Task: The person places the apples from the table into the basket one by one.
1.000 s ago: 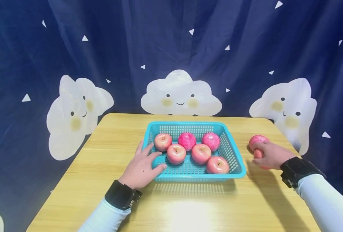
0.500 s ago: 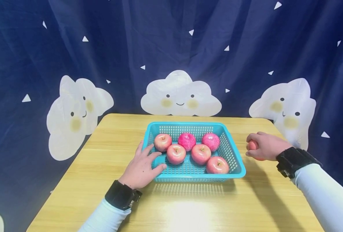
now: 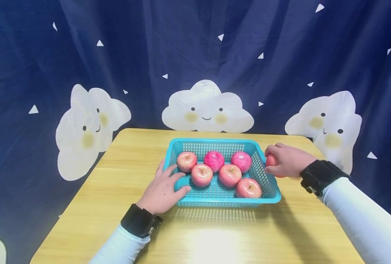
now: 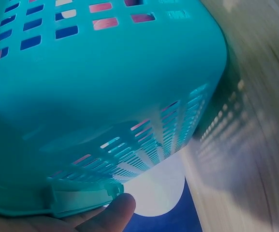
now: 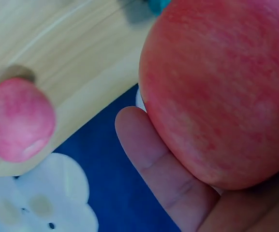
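My right hand [image 3: 289,161] grips a red apple [image 3: 272,160] just past the right rim of the blue plastic basket [image 3: 215,201]. Seen from the right wrist, that apple [image 5: 221,92] fills much of the view, with a finger [image 5: 154,159] along its side. My left hand [image 3: 162,190] rests with spread fingers over the basket's left rim; in the left wrist view one fingertip [image 4: 122,208] shows below the rim. Several apples sit in the basket, among them a deep pink one [image 3: 214,161] at the back and a paler one [image 3: 249,188] at front right.
Another pink apple [image 5: 21,121] lies on the wooden table [image 5: 81,58] in the right wrist view; my right hand hides it in the head view. A dark blue curtain [image 3: 139,44] with cloud faces hangs behind the table's back edge.
My right hand has lifted the apple from the table's right side and carried it leftward to the basket's right rim. The left hand has stayed at the basket's left rim.
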The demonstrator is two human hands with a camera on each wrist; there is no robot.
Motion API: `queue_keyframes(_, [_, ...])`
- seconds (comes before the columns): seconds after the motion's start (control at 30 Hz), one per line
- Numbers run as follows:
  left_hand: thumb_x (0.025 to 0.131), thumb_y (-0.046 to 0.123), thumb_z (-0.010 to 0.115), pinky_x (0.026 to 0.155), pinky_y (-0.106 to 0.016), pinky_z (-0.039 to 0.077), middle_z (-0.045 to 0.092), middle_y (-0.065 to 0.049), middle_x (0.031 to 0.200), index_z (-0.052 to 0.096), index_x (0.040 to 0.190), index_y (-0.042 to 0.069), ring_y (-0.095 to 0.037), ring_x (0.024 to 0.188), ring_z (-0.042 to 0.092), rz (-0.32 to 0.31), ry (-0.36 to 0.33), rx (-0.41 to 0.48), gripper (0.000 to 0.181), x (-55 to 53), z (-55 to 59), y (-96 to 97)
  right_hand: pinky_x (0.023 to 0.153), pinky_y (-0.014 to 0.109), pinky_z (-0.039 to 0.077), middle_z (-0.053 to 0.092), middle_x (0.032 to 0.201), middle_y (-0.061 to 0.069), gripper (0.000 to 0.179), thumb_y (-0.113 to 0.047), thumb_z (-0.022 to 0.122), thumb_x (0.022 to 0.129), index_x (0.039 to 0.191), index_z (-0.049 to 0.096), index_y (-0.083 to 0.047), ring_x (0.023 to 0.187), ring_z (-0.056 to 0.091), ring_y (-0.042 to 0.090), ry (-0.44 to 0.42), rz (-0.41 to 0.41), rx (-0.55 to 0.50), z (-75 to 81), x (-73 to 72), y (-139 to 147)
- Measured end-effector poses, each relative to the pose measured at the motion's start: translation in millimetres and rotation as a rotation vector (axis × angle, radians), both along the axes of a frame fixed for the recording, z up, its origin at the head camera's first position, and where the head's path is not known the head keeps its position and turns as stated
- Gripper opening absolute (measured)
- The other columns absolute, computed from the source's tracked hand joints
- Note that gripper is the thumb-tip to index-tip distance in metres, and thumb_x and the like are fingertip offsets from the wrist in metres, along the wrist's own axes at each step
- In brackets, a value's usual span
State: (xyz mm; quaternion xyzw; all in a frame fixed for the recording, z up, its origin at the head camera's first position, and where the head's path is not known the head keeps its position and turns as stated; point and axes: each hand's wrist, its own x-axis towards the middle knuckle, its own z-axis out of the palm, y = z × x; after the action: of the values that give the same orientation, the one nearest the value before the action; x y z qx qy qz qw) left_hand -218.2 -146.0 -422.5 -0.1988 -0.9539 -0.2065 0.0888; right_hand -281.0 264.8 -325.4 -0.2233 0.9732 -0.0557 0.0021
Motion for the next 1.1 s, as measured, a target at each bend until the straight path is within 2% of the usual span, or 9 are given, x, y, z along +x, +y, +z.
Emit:
queue_keyframes(0.2, [0.096, 0.056, 0.058, 0.113, -0.059, 0.031, 0.048, -0.016, 0.148, 0.066, 0.133, 0.012, -0.040, 0.150, 0.012, -0.006, -0.009, 0.003, 0.058, 1.3, 0.6, 1.0, 0.061, 0.033, 0.046, 0.053, 0.089, 0.001, 0.035, -0.033, 0.077, 0.079, 0.107, 0.062, -0.017, 0.071, 0.054, 0.016, -0.014, 0.104, 0.033, 4.5, -1.2, -32.5])
queue_keyframes(0.43, [0.095, 0.056, 0.058, 0.115, -0.058, 0.028, 0.052, -0.011, 0.144, 0.068, 0.130, 0.013, -0.039, 0.150, 0.013, -0.005, 0.011, -0.001, 0.056, -0.2, -0.3, 2.0, 0.063, 0.033, 0.046, 0.050, 0.094, 0.002, 0.039, -0.027, 0.072, 0.078, 0.113, 0.061, -0.015, 0.073, 0.054, 0.018, -0.075, 0.179, 0.092, 2.4, -1.0, -70.9])
queue_keyframes(0.53, [0.095, 0.056, 0.058, 0.114, -0.059, 0.028, 0.052, -0.012, 0.144, 0.068, 0.130, 0.012, -0.039, 0.150, 0.012, -0.004, 0.009, 0.003, 0.057, 0.0, -0.6, 1.4, 0.064, 0.032, 0.047, 0.049, 0.094, 0.000, 0.037, -0.028, 0.071, 0.077, 0.111, 0.060, -0.017, 0.074, 0.053, 0.017, -0.062, 0.222, 0.092, 0.5, 0.5, -86.2])
queue_keyframes(0.7, [0.096, 0.056, 0.057, 0.114, -0.059, 0.030, 0.052, -0.013, 0.143, 0.068, 0.130, 0.011, -0.039, 0.150, 0.012, -0.007, 0.007, 0.002, 0.058, 1.0, -0.2, 0.9, 0.061, 0.030, 0.046, 0.047, 0.089, 0.000, 0.036, -0.028, 0.071, 0.075, 0.107, 0.059, -0.016, 0.067, 0.052, 0.014, -0.009, 0.304, 0.080, -2.6, 3.1, -105.6])
queue_keyframes(0.87, [0.096, 0.056, 0.057, 0.115, -0.059, 0.028, 0.053, -0.013, 0.142, 0.068, 0.131, 0.011, -0.039, 0.149, 0.013, -0.009, 0.000, 0.004, 0.058, 1.8, 1.0, 0.9, 0.062, 0.030, 0.048, 0.048, 0.091, 0.000, 0.046, -0.033, 0.072, 0.076, 0.115, 0.057, -0.015, 0.064, 0.054, 0.013, -0.033, 0.318, 0.108, -7.0, 4.9, -120.8])
queue_keyframes(1.1, [0.096, 0.056, 0.057, 0.116, -0.058, 0.027, 0.054, -0.013, 0.141, 0.068, 0.131, 0.012, -0.039, 0.149, 0.015, -0.007, -0.002, -0.004, 0.058, 1.5, 1.5, 0.9, 0.057, 0.033, 0.046, 0.048, 0.092, -0.001, 0.041, -0.042, 0.074, 0.077, 0.109, 0.055, -0.024, 0.058, 0.055, 0.015, -0.101, 0.280, 0.158, -10.2, 7.4, -137.8])
